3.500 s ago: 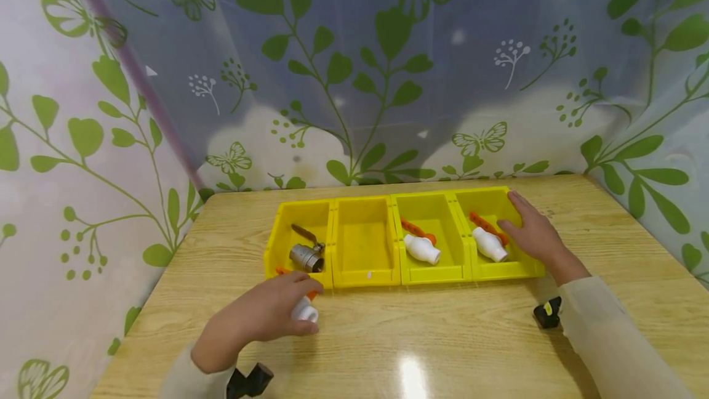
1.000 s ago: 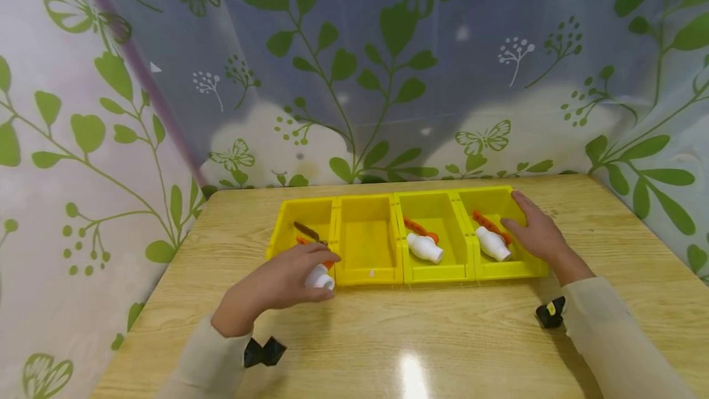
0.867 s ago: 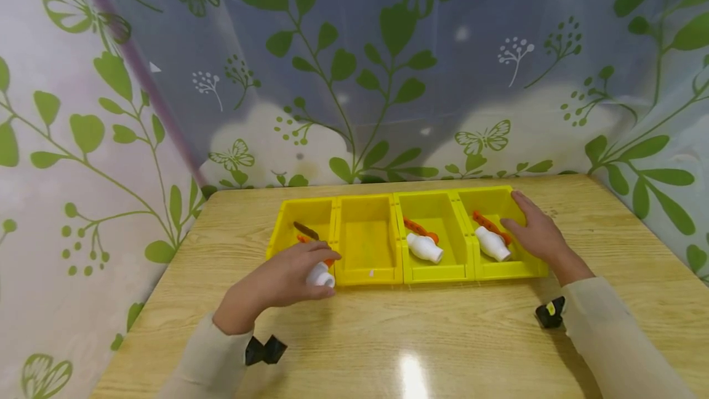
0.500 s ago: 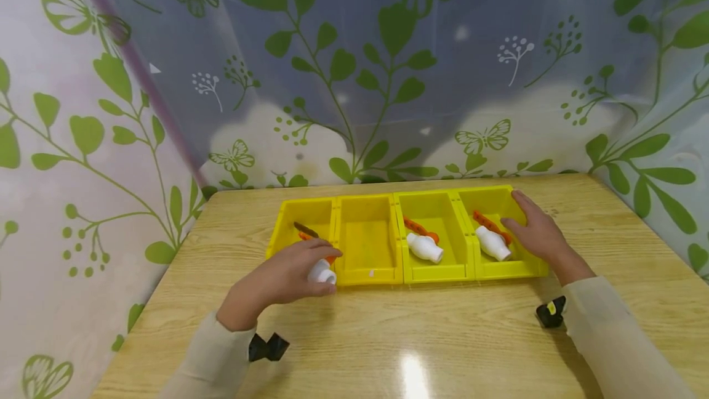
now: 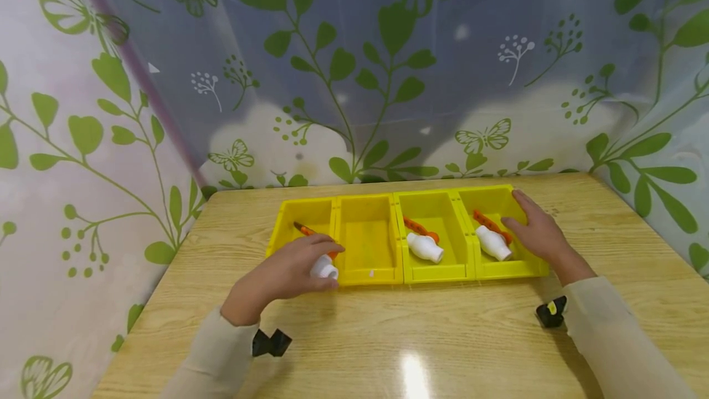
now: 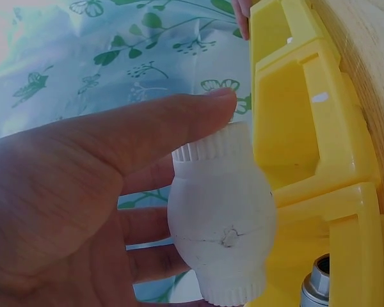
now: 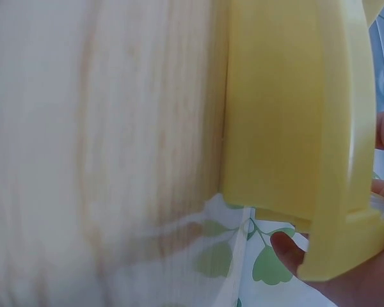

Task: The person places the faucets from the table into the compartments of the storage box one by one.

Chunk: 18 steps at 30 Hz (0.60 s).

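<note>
My left hand (image 5: 279, 273) holds a white plastic ball valve (image 5: 324, 268) above the front of the leftmost yellow bin (image 5: 301, 207). In the left wrist view the thumb lies across one ribbed end of the valve, with fingers behind its body. The valve's orange handle (image 5: 310, 232) shows past the fingers. Below, a metal valve (image 6: 317, 283) lies in that bin; from the head only its dark lever tip shows. My right hand (image 5: 540, 236) grips the side wall of the rightmost yellow bin (image 5: 512, 270), thumb on the inner side, fingers outside.
Four joined bins stand in a row on the wooden table (image 5: 354, 337). The second bin (image 5: 367, 273) has a small white mark on its front. White valves (image 5: 425, 248) with orange handles lie in the third and rightmost bins. A patterned curtain (image 5: 354, 109) hangs behind.
My left hand has carried the white valve forward and rightward over the leftmost bin, hiding most of the metal valve. Lately it creeps slightly right. The right hand stays on its bin.
</note>
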### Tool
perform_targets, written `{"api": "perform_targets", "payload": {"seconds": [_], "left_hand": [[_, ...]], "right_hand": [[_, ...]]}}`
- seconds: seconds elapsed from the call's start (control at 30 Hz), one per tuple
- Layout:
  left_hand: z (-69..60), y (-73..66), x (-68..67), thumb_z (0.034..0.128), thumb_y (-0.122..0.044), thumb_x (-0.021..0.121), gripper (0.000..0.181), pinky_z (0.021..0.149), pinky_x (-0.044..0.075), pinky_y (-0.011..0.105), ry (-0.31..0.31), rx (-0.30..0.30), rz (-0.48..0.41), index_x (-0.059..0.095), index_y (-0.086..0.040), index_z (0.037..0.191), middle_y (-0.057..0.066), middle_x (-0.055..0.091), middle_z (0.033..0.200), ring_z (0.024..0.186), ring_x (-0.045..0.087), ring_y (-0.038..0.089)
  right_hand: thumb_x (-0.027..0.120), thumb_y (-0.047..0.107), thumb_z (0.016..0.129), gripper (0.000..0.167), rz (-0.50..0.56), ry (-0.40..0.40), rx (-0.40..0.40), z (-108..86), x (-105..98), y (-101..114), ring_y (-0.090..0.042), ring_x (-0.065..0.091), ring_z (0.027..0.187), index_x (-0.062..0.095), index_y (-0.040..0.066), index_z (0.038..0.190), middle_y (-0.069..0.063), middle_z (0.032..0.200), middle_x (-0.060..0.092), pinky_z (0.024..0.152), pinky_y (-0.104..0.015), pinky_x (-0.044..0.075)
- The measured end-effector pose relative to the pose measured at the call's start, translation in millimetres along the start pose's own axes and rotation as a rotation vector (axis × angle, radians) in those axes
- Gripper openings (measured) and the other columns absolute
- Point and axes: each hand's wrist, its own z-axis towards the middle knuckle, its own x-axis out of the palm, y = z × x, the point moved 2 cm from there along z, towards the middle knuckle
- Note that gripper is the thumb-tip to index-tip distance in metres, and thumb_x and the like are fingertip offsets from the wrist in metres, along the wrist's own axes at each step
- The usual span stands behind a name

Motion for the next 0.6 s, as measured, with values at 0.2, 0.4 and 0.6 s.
{"api": "perform_targets", "payload": {"seconds": [0.2, 0.4, 0.6], "left_hand": [[1.5, 0.2, -0.4, 0.0865, -0.028, 0.074, 0.052, 0.093, 0.047, 0.043, 0.002, -0.011, 0.002, 0.059, -0.008, 0.132, 0.011, 0.055, 0.132, 0.114, 0.055, 0.028], [3.3, -0.9, -1.1, 0.0859, -0.028, 0.075, 0.052, 0.094, 0.046, 0.043, -0.007, -0.010, 0.012, 0.059, -0.008, 0.131, 0.011, 0.055, 0.132, 0.115, 0.055, 0.028], [5.1, -0.5, -2.1, 0.0860, -0.027, 0.075, 0.052, 0.098, 0.045, 0.044, -0.010, -0.009, 0.010, 0.059, -0.008, 0.131, 0.012, 0.055, 0.133, 0.118, 0.053, 0.028]], "right_hand": [[0.043, 0.033, 0.103, 0.073, 0.007, 0.006, 0.004, -0.1, -0.8, 0.6, -0.055, 0.012, 0.138, 0.004, -0.002, 0.154, -0.029, 0.158, 0.004, 0.106, -0.069, 0.015], [0.043, 0.033, 0.103, 0.073, 0.010, 0.010, 0.009, -0.4, -0.8, 1.2, -0.055, 0.011, 0.139, 0.003, -0.003, 0.154, -0.028, 0.158, 0.004, 0.106, -0.069, 0.015], [0.043, 0.033, 0.103, 0.073, 0.018, 0.011, 0.011, 0.1, -0.3, 1.2, -0.055, 0.011, 0.139, 0.003, -0.002, 0.154, -0.028, 0.158, 0.003, 0.106, -0.069, 0.015]]}}
